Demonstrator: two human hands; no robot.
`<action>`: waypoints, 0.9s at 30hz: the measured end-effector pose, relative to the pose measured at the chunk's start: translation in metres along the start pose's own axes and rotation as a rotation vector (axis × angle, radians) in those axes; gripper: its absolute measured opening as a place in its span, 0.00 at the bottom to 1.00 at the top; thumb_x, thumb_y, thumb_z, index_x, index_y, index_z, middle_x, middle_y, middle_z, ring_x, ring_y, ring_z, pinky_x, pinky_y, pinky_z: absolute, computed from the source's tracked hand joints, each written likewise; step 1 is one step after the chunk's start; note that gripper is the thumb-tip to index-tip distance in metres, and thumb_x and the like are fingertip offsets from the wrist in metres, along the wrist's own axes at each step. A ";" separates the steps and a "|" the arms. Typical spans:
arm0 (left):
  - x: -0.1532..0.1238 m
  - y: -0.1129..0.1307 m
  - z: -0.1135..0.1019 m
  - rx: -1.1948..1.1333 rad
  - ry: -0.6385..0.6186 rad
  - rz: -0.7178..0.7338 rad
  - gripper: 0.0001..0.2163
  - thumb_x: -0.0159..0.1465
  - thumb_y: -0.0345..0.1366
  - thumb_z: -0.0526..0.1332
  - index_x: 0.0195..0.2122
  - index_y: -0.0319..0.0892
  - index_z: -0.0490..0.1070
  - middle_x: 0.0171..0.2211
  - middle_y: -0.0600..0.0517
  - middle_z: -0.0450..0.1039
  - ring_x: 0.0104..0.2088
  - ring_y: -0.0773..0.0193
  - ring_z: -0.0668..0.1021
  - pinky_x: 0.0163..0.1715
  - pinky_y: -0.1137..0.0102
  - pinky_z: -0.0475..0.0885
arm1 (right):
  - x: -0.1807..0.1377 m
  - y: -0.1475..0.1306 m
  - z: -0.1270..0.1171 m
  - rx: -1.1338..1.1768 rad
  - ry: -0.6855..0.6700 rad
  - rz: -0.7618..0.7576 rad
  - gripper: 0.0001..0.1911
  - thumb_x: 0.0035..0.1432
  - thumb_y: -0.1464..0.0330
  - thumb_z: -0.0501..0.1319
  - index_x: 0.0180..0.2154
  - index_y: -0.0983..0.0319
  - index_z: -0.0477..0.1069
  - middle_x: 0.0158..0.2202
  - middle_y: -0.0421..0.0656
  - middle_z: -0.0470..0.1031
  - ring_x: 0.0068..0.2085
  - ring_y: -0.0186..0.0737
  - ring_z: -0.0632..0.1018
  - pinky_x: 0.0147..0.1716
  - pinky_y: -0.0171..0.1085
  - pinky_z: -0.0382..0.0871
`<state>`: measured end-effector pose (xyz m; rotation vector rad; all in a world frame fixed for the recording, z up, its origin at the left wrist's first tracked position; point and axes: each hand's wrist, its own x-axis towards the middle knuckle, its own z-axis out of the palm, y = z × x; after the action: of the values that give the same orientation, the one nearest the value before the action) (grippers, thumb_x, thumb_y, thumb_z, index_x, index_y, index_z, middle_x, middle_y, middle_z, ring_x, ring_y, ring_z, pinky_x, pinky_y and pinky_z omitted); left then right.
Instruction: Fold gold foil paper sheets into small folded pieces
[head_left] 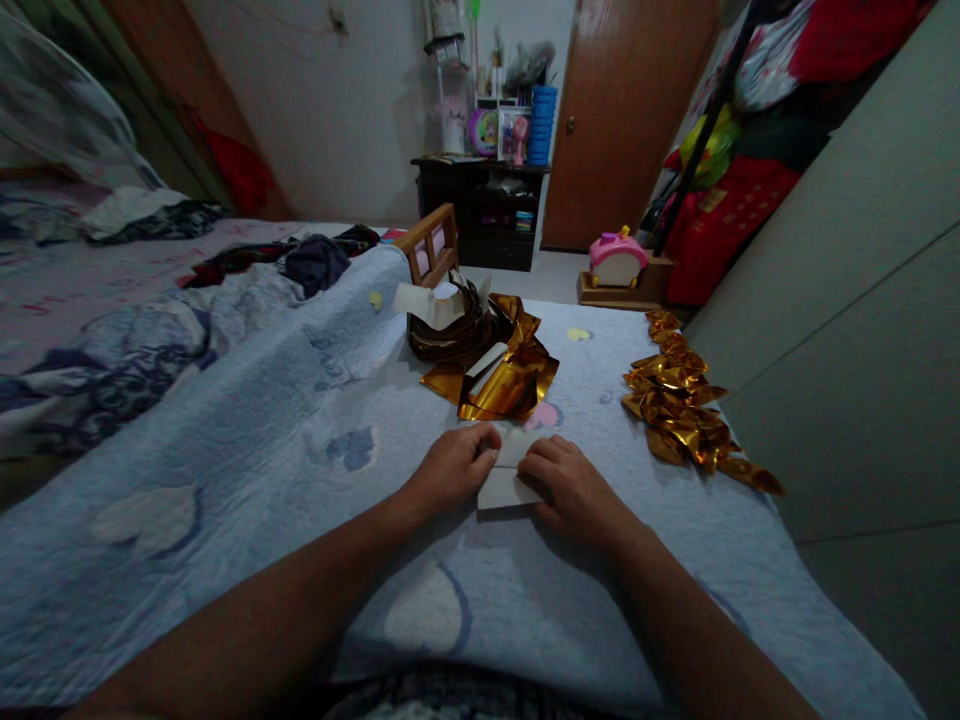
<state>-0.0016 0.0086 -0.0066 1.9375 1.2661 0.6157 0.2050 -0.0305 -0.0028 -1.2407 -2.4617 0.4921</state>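
Head view: both bare hands rest on a pale blue quilt (300,430) spread over a bed, pressing down on a small white sheet of paper (510,482) that lies flat between them. Left hand (450,468) covers the paper's left edge, its fingers curled over and pinching the top corner. Right hand (574,490) lies on the paper's right side, fingers bent and pressing it down. Just beyond the hands sits a loose heap of gold foil sheets (499,385), with a stack of dark curled sheets (450,335) behind it. Farther to the right of the right hand, well apart, lies a row of folded gold foil pieces (679,405) near the quilt's edge.
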 end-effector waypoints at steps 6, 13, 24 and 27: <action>-0.006 0.002 -0.001 0.325 -0.028 0.057 0.06 0.64 0.32 0.59 0.39 0.43 0.75 0.38 0.48 0.72 0.41 0.56 0.75 0.43 0.64 0.68 | 0.000 -0.003 -0.003 0.009 -0.025 -0.021 0.11 0.50 0.76 0.61 0.37 0.62 0.75 0.41 0.47 0.73 0.43 0.46 0.70 0.45 0.44 0.65; -0.004 -0.006 -0.005 0.283 -0.034 0.215 0.07 0.61 0.28 0.60 0.37 0.43 0.76 0.41 0.47 0.71 0.45 0.55 0.73 0.47 0.64 0.69 | -0.001 -0.003 -0.005 0.040 -0.007 -0.025 0.09 0.54 0.75 0.61 0.36 0.61 0.78 0.40 0.46 0.75 0.43 0.45 0.73 0.46 0.44 0.66; 0.001 0.003 -0.027 -0.026 -0.348 0.284 0.15 0.68 0.44 0.56 0.36 0.41 0.78 0.35 0.47 0.75 0.38 0.58 0.75 0.41 0.67 0.67 | -0.001 0.002 -0.007 0.178 0.019 -0.003 0.12 0.64 0.73 0.56 0.34 0.62 0.79 0.37 0.46 0.78 0.40 0.42 0.75 0.44 0.42 0.67; 0.001 0.003 -0.027 -0.010 -0.354 0.271 0.13 0.64 0.46 0.62 0.36 0.41 0.79 0.35 0.48 0.75 0.36 0.59 0.75 0.37 0.68 0.67 | 0.001 0.003 -0.005 0.196 0.029 0.031 0.14 0.66 0.73 0.55 0.33 0.62 0.78 0.36 0.46 0.78 0.39 0.42 0.75 0.43 0.41 0.68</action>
<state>-0.0190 0.0178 0.0125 2.1136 0.7886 0.3833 0.2091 -0.0270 0.0007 -1.1990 -2.3090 0.7001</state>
